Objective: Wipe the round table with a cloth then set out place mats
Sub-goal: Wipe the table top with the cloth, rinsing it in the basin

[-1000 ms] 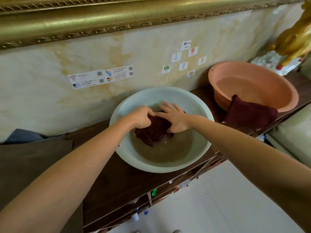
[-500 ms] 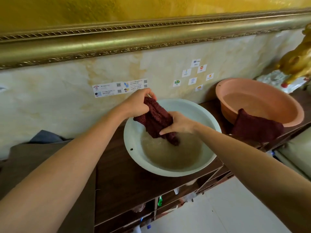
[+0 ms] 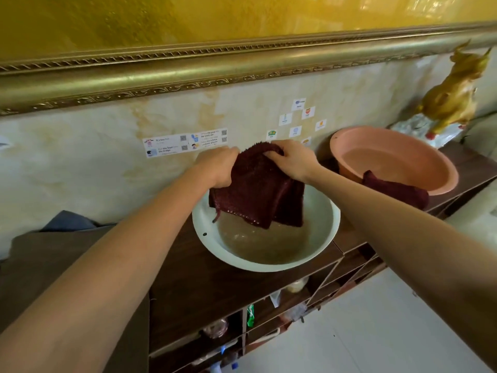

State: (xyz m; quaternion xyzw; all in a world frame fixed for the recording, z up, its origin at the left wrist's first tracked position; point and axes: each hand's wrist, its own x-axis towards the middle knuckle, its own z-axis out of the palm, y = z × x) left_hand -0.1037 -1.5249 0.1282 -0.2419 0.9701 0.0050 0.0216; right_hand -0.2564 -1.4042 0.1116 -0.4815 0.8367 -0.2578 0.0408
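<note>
A wet dark red cloth [image 3: 255, 189] hangs spread out above a white basin [image 3: 204, 235] of cloudy water on a dark wooden shelf unit. My left hand [image 3: 219, 166] grips the cloth's upper left edge. My right hand [image 3: 293, 160] grips its upper right edge. The lower corners of the cloth dangle just over the water. No round table or place mats are in view.
A pink basin [image 3: 441, 168] stands to the right with a second dark red cloth [image 3: 395, 191] draped over its rim. A golden figurine [image 3: 454, 95] sits at the far right. Stickers [image 3: 185, 142] dot the wall behind. Open shelf compartments hold small items below; pale floor lies at lower right.
Both hands have lifted the cloth out of the water and spread it wide. My right hand moved from the cloth's lower part up to its top edge.
</note>
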